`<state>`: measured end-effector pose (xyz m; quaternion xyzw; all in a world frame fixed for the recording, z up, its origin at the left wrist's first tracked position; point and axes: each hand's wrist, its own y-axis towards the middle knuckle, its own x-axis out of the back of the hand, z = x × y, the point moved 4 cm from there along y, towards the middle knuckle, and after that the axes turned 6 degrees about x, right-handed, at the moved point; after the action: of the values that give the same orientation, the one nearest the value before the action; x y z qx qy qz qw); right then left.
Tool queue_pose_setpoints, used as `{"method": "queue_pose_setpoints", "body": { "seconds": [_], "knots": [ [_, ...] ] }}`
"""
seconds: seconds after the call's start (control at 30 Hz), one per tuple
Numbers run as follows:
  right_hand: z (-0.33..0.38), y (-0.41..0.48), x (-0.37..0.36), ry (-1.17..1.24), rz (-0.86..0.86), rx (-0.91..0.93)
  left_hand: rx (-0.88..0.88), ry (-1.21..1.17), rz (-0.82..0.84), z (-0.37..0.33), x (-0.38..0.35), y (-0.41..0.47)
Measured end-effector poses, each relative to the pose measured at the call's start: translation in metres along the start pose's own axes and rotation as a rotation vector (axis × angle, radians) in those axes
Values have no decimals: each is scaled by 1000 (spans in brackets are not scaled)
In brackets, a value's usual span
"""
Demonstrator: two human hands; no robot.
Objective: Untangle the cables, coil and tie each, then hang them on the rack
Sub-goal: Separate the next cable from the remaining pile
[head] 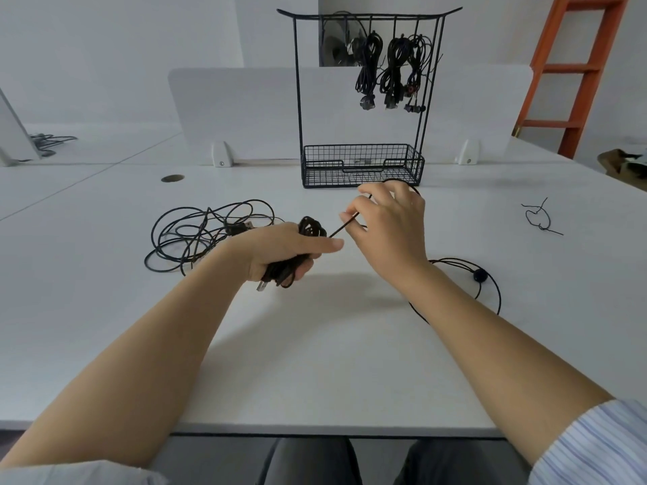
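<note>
My left hand (280, 252) grips a coiled black cable bundle (310, 227) above the white table; a silver plug sticks out below the fist. My right hand (385, 222) pinches the free length of that same cable, a taut strand (338, 232) running from the bundle to my fingers. The strand's slack loops on the table to my right, with a small round black part (479, 275) on it. A tangled pile of black cable (206, 232) lies to the left of my left hand. The black wire rack (364, 99) stands behind, with three tied coils (388, 70) hanging from its top bar.
The rack's wire basket (362, 166) sits just behind my right hand. A short twisted wire tie (539, 218) lies at the right on the table (315, 344). A white divider panel (238, 110) runs along the back; an orange ladder (574, 71) stands at the far right.
</note>
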<state>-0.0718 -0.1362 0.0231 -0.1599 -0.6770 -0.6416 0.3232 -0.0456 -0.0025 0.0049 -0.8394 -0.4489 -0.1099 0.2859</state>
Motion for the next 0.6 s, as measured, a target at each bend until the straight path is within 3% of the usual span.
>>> {"method": "queue_pose_setpoints", "body": {
  "seconds": [0.17,0.37,0.47,0.6],
  "knots": [
    [1,0,-2,40,12,54,1,150,122,-2,-12,-3],
    [-18,1,-4,111,74,-111,-147,35,250,-5,-13,-4],
    [-25,0,-3,119,96,-233,-259,-159,143,-8,-4,0],
    [-22,0,-3,96,134,-253,-350,-340,-151,-11,9,8]
  ]
}}
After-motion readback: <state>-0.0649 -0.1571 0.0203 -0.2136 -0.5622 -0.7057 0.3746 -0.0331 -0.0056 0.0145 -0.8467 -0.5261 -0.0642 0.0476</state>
